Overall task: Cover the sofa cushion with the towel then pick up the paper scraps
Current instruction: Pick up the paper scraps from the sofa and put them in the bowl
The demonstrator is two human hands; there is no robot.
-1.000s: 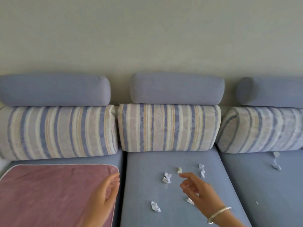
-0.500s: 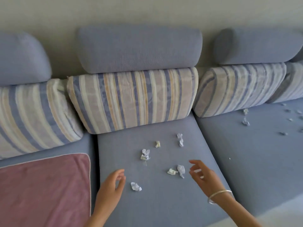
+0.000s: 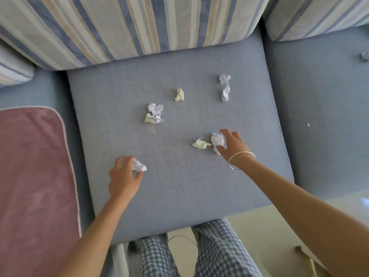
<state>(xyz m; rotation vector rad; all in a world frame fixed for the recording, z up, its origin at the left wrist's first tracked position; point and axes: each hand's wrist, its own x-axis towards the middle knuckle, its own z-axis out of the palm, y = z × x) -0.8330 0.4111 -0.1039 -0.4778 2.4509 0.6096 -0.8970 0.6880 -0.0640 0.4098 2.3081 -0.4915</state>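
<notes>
The seat cushion [image 3: 179, 186] in the middle is showing a flat, squarish top of blue-grey woven cloth, and everything here is being placed from it. To its left, the towel [image 3: 34, 176] is lying spread over the neighbouring seat, mauve and plush, with pale piping and a rounded corner. Behind it, a striped back cushion [image 3: 139, 27] is bulging softly. Crumpled paper is sitting all over its top. Near its front left, the left hand [image 3: 123, 176] is curling fingers and thumb round a white scrap [image 3: 139, 166], grasping it. Right of its centre, the right hand [image 3: 232, 144], wearing a thin metal bracelet [image 3: 241, 159], is closing thumb and forefinger about a white wad [image 3: 217, 140]. Just left of that wad, a yellow scrap [image 3: 200, 144] is lying crosswise, its narrow end pointing at the wad. Near its centre, a mixed clump [image 3: 154, 113] of white and yellow paper is resting. Towards its back, a small yellow piece [image 3: 179, 94] is standing slightly upright, and a long white strip [image 3: 225, 87] is running front to back. Below its front edge, checked trousers [image 3: 209, 252] are showing.
</notes>
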